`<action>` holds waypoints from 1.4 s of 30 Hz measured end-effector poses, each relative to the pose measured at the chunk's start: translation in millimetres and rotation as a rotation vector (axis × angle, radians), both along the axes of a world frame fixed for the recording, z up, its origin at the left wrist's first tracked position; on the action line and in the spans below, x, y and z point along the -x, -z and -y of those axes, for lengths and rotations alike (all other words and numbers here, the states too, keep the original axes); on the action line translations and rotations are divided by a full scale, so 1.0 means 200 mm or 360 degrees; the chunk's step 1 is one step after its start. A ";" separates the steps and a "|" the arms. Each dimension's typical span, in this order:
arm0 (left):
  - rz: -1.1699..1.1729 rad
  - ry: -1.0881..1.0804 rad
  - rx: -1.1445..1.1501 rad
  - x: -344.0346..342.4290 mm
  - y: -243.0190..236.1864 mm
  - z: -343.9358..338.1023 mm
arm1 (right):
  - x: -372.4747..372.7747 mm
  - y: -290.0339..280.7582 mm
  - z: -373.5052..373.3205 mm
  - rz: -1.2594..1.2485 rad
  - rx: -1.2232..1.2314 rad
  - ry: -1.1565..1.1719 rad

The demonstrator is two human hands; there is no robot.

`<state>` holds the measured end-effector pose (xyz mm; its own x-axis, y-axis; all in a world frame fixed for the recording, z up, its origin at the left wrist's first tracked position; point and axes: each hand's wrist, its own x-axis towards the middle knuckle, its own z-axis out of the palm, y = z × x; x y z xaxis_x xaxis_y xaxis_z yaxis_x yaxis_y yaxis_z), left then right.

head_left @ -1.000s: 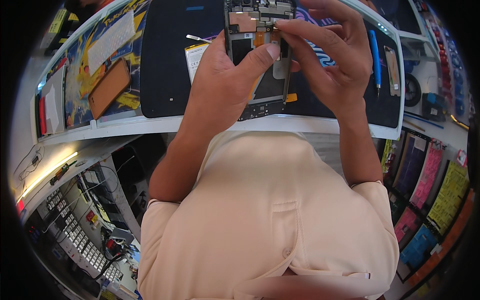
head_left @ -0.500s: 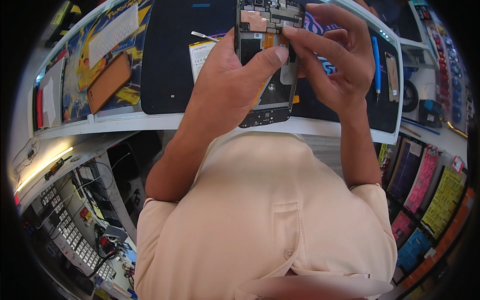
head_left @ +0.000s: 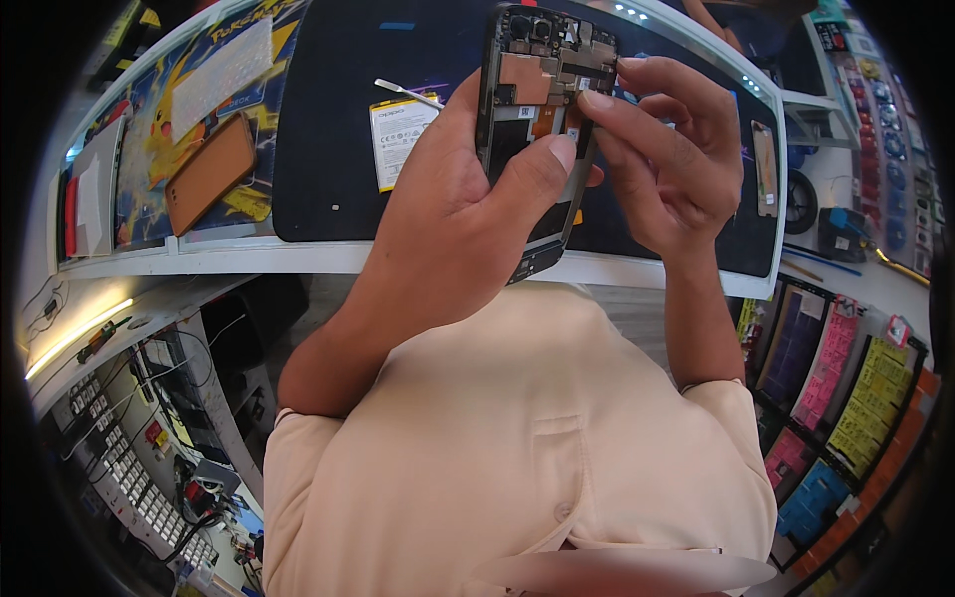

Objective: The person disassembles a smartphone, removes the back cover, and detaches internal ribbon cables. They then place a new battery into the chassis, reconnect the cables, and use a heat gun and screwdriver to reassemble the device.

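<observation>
An opened smartphone (head_left: pixel 525 78), its circuit board, copper-coloured patch and camera modules bare, is held tilted above the front edge of the bench. My left hand (head_left: pixel 453 204) grips it along the left side, the thumb lying across the inside near an orange ribbon cable (head_left: pixel 543 121). At the right edge of the board, my right hand (head_left: pixel 681 164) has its fingers bent, with one fingertip pressed on the board; its other fingers are partly hidden by the phone. Left of the phone a white battery with yellow edges (head_left: pixel 396 149) lies on the mat, with a slim metal-tipped pry tool (head_left: pixel 403 92) just above it.
The dark work mat (head_left: pixel 323 129) covers the middle of the white-edged bench. To the left are a brown phone case (head_left: pixel 211 174) and a bubble-wrap sheet (head_left: pixel 224 80) on a colourful mat. A narrow phone part (head_left: pixel 764 171) lies at the right. Accessory racks (head_left: pixel 831 358) stand beyond the bench.
The phone has turned and tilted in my hands, its lower end now more hidden behind my left hand. Both hands stay on it. The whole view has shifted slightly.
</observation>
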<state>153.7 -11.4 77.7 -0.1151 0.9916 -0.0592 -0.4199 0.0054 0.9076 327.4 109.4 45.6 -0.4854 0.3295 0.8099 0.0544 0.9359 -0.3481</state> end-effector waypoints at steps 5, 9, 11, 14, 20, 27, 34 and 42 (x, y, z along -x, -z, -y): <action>0.0124 0.0107 0.0099 0.03 -0.02 0.01 | 0.01 -0.02 0.01 -0.0076 0.0181 -0.0069; 0.0131 0.0073 0.0056 0.02 -0.01 0.01 | 0.01 -0.04 0.04 -0.0029 0.0267 -0.0040; 0.0101 0.0091 0.0048 0.02 0.00 0.01 | 0.00 -0.06 0.06 0.0130 0.0362 -0.0002; 0.0052 0.0118 0.0025 0.02 0.01 0.01 | -0.01 -0.08 0.07 0.0144 0.0542 -0.0045; -0.0007 0.0128 0.0015 0.01 0.02 0.01 | -0.01 -0.10 0.09 0.0179 0.0551 -0.0011; 0.0034 0.0135 0.0101 0.01 -0.01 0.03 | -0.03 -0.13 0.11 0.0252 0.0353 0.0071; -0.0005 0.0162 0.0141 0.03 -0.05 0.03 | -0.01 -0.12 0.10 0.0187 0.0056 0.0084; -0.0003 0.0227 0.0174 0.02 -0.06 0.02 | -0.05 -0.15 0.07 0.0273 -0.0035 0.0011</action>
<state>149.4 -15.4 88.9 0.0258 0.9855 -0.1675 -0.4062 0.1635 0.8991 337.3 96.4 76.5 -0.6150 0.3162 0.7223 0.1176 0.9426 -0.3125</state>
